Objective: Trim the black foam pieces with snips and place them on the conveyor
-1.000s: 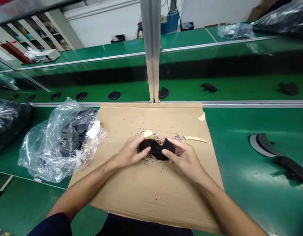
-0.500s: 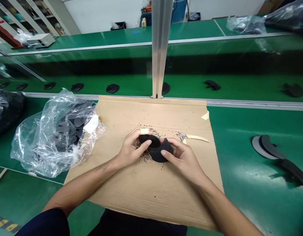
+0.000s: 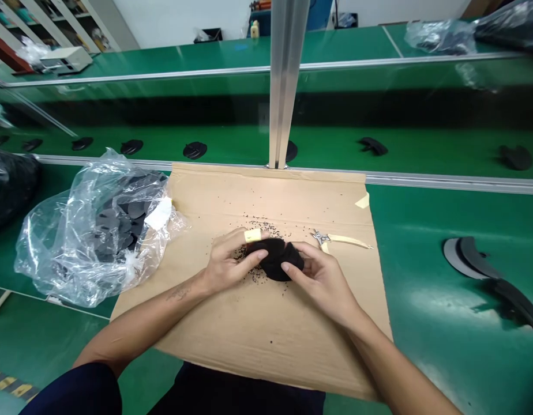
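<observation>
Black curved pieces (image 3: 275, 266) are held between both hands over a brown cardboard sheet (image 3: 258, 328). My left hand (image 3: 229, 259), with yellow tape round one finger, grips their left part between thumb and fingers. On the right part my right hand (image 3: 321, 274) has its thumb on top and its fingers behind. Tiny black bits (image 3: 260, 223) lie scattered on the cardboard around and behind the pieces. Nippers with pale yellow handles (image 3: 346, 239) rest on the cardboard, right of my right hand.
A clear plastic bag (image 3: 82, 230) of dark pieces lies at the left, overlapping the cardboard. Grey and black curved parts (image 3: 469, 259) lie on the green table at the right. A metal post (image 3: 284, 86) rises behind the cardboard. Several black pieces sit along the conveyor (image 3: 240, 141).
The black pieces have turned between the hands; the ridged round edge on the left no longer shows. Both hands keep their hold with slight finger movement. The view has shifted slightly.
</observation>
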The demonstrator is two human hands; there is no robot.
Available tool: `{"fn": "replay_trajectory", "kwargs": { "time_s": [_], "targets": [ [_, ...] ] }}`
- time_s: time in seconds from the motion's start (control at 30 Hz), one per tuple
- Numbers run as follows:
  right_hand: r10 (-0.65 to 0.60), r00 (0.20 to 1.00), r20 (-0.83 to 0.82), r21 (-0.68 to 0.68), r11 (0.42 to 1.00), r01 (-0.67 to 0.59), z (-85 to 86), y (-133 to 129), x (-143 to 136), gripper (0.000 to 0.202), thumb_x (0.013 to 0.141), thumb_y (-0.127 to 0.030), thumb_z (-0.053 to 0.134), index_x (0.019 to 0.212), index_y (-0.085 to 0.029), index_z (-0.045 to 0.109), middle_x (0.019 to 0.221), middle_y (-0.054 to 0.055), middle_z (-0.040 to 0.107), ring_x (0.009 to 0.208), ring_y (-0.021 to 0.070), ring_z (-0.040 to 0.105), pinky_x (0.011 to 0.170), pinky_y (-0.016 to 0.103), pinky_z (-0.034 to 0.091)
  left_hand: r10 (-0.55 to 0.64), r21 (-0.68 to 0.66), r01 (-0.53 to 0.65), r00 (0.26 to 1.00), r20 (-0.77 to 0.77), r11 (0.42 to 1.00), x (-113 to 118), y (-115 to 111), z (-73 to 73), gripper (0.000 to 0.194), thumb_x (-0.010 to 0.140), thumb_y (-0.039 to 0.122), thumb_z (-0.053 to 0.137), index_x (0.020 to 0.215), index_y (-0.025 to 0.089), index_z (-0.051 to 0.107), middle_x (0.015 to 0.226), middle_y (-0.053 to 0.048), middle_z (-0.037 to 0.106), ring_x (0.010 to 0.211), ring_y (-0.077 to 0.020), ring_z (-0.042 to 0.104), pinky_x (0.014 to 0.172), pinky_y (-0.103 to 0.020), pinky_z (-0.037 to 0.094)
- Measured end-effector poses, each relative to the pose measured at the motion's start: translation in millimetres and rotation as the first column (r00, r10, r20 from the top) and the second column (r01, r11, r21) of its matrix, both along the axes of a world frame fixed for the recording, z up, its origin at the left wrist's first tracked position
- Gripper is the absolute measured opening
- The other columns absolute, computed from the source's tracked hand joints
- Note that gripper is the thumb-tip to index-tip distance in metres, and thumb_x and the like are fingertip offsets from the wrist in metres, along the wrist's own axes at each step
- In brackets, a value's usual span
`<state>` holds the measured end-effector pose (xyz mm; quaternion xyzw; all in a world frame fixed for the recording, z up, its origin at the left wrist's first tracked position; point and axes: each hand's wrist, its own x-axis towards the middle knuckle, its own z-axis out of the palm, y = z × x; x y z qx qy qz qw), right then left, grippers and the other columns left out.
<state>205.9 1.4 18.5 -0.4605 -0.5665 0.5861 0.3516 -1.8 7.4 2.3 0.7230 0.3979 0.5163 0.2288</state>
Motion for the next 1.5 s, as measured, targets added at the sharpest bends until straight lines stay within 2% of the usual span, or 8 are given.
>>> {"fn": "replay_trajectory", "kwargs": {
  "time_s": [0.13, 0.27, 0.53, 0.73, 0.87, 0.93, 1.17, 1.5],
  "targets": [
    [0.039, 0.999, -0.014, 0.013, 0.999, -0.038, 1.1, -1, 0, 0.038, 0.085, -0.037, 0.07, 0.121, -0.026, 0.07, 0.108, 0.005, 0.074, 0.091, 0.0203, 0.069, 0.079, 0.036, 0.06, -0.035, -0.003, 0.035, 0.987, -0.155, 0.999, 5, 1, 1.7, 0.023, 0.093, 0.028, 0.066, 0.114, 0.019, 0.071, 0.088, -0.005, 0.076, 0.074, -0.0138, 0.068, 0.067, -0.026, 0.057],
    [0.052, 0.997, -0.054, -0.027, 0.998, -0.054, -0.6, 1, 0, 0.037, 0.086, -0.035, 0.07, 0.122, -0.025, 0.07, 0.109, 0.004, 0.074, 0.092, 0.0194, 0.069, 0.081, 0.035, 0.06, 0.01, 0.06, 0.002, 0.98, -0.198, 0.998, 7, 1, 0.3, 0.022, 0.094, 0.031, 0.066, 0.109, 0.017, 0.071, 0.079, -0.004, 0.074, 0.063, -0.0124, 0.063, 0.06, -0.025, 0.053],
    [0.042, 0.999, -0.033, 0.06, 0.997, -0.04, -4.6, 0, 0, 0.037, 0.086, -0.036, 0.071, 0.121, -0.025, 0.071, 0.105, 0.006, 0.075, 0.091, 0.0203, 0.069, 0.078, 0.035, 0.059, 0.052, 0.143, -0.019, 0.972, -0.231, 0.99, 7, 1, -0.8, 0.024, 0.095, 0.032, 0.063, 0.107, 0.012, 0.07, 0.079, -0.006, 0.074, 0.058, -0.0114, 0.063, 0.056, -0.023, 0.054],
    [0.002, 1.0, -0.017, 0.145, 0.989, 0.001, -4.7, 1, -1, 0.023, 0.088, -0.033, 0.07, 0.109, -0.026, 0.077, 0.094, 0.003, 0.077, 0.08, 0.0178, 0.07, 0.069, 0.032, 0.059, 0.03, 0.192, 0.014, 0.974, -0.223, 0.981, 9, -2, -3.3, 0.021, 0.094, 0.027, 0.065, 0.109, 0.013, 0.068, 0.083, -0.006, 0.074, 0.071, -0.0146, 0.069, 0.066, -0.026, 0.059],
    [-0.048, 0.999, 0.007, 0.297, 0.954, 0.044, -3.2, 3, 0, 0.016, 0.086, -0.025, 0.073, 0.1, -0.029, 0.079, 0.101, 0.003, 0.079, 0.092, 0.0201, 0.073, 0.086, 0.038, 0.061, 0.038, 0.181, -0.003, 0.981, -0.193, 0.983, 10, -3, -2.0, 0.033, 0.092, 0.033, 0.069, 0.117, 0.011, 0.065, 0.083, -0.005, 0.07, 0.073, -0.0141, 0.065, 0.064, -0.026, 0.058],
    [-0.048, 0.999, 0.009, 0.364, 0.931, 0.041, -1.0, 3, 1, 0.017, 0.086, -0.023, 0.073, 0.101, -0.029, 0.079, 0.103, 0.003, 0.079, 0.095, 0.0214, 0.074, 0.091, 0.041, 0.061, -0.019, 0.152, 0.039, 0.992, -0.128, 0.988, 10, -2, 0.2, 0.035, 0.093, 0.037, 0.068, 0.116, 0.012, 0.066, 0.09, -0.007, 0.068, 0.08, -0.0144, 0.065, 0.068, -0.026, 0.058],
    [0.034, 0.997, -0.065, 0.512, 0.859, 0.004, 4.2, 0, 1, 0.031, 0.085, -0.008, 0.07, 0.104, -0.031, 0.078, 0.107, 0.002, 0.078, 0.092, 0.0186, 0.076, 0.085, 0.035, 0.065, -0.177, 0.135, 0.175, 0.984, 0.003, 0.975, 7, -3, 8.2, 0.033, 0.09, 0.038, 0.071, 0.114, 0.015, 0.068, 0.095, -0.006, 0.065, 0.083, -0.0126, 0.065, 0.068, -0.024, 0.059],
    [0.051, 0.999, 0.015, 0.591, 0.805, -0.05, 2.1, 0, 2, 0.032, 0.082, -0.003, 0.069, 0.104, -0.025, 0.077, 0.108, 0.005, 0.077, 0.094, 0.0188, 0.075, 0.084, 0.035, 0.065, -0.198, 0.247, 0.2, 0.98, -0.036, 0.948, 5, -2, 8.7, 0.02, 0.096, 0.026, 0.065, 0.11, 0.013, 0.065, 0.095, -0.008, 0.067, 0.085, -0.0134, 0.066, 0.071, -0.027, 0.06]
  ]
}}
